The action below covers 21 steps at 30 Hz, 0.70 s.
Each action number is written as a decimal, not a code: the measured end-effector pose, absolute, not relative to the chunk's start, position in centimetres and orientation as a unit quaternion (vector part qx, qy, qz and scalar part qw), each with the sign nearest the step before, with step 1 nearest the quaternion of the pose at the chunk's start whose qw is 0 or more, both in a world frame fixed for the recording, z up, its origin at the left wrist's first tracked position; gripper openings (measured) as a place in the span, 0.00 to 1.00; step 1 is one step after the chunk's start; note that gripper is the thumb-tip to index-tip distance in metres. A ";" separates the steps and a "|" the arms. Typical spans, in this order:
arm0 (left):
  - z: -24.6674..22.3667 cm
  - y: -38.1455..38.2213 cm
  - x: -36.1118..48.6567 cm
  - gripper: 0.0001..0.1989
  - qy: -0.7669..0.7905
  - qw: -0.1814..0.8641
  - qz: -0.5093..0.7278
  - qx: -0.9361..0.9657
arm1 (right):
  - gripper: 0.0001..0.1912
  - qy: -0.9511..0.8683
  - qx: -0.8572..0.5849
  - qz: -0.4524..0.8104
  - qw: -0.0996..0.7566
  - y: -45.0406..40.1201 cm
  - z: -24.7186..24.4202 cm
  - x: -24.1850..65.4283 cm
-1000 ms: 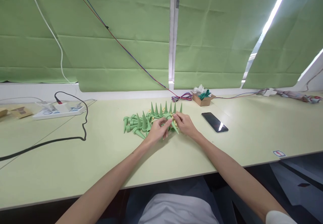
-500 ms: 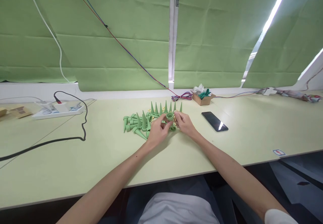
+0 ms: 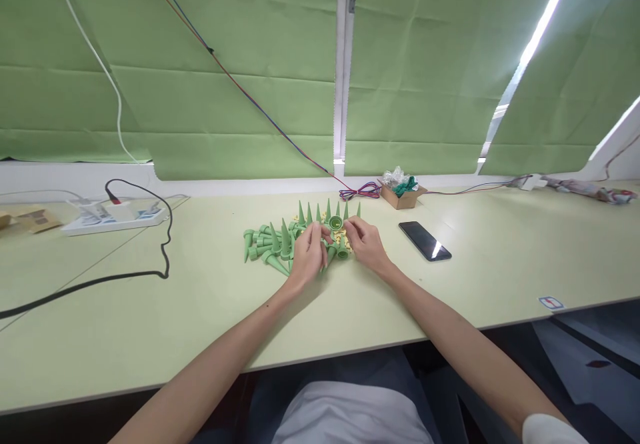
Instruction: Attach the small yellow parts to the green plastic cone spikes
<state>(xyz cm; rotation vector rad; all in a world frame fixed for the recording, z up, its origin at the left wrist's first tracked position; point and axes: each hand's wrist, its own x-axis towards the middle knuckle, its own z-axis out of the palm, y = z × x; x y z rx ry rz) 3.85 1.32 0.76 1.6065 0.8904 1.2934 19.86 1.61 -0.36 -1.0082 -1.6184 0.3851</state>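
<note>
A green plastic watering spike is in my left hand, its round open cup facing up towards me. Something yellowish shows inside the cup. Close by on the right, my right hand is closed in a pinch at the cup's edge; whatever its fingertips hold is hidden. Small yellow pieces lie on the table between the two hands. To the left of and beneath my left hand lies a pile of green spikes, some on their sides and some point up. Several more spikes stand in a row behind.
A black phone lies right of my hands. Behind it stands a small cardboard box with clear plastic and green material, beside a coiled cable. A white power strip with a black cord is on the left.
My left hand has shifted its grip, its fingers rising beside the cup. The cup has tilted and moved slightly up, showing yellow inside. My right hand stays close by, still pinched.
</note>
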 end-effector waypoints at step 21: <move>0.1 2.4 3.6 0.21 0.298 0.631 0.417 0.582 | 0.19 -0.729 -0.430 0.125 0.517 1.5 -0.6 19.9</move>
